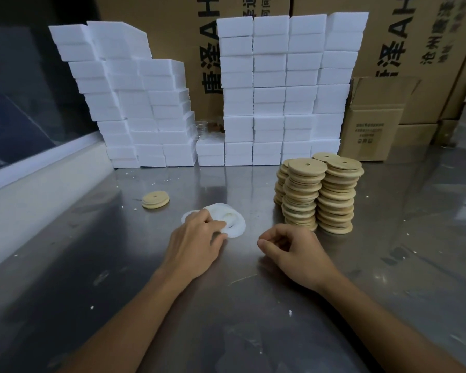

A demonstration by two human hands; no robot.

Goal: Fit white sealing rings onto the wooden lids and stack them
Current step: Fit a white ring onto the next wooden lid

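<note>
A small pile of white sealing rings (236,227) lies on the steel table (119,265) near the middle. My left hand (197,240) rests on the pile's left side, fingers curled and pinching at a ring. My right hand (288,251) hovers low to the right of the rings, fingers loosely curled, nothing visible in it. Tall stacks of round wooden lids (320,195) with centre holes stand to the right, just beyond my right hand. A short stack of two or three wooden lids (155,199) sits apart at the left.
White foam blocks (280,90) are piled in a wall along the back of the table. Cardboard boxes (374,117) stand behind and at the right. A white ledge (38,168) runs along the left edge. White crumbs dot the tabletop.
</note>
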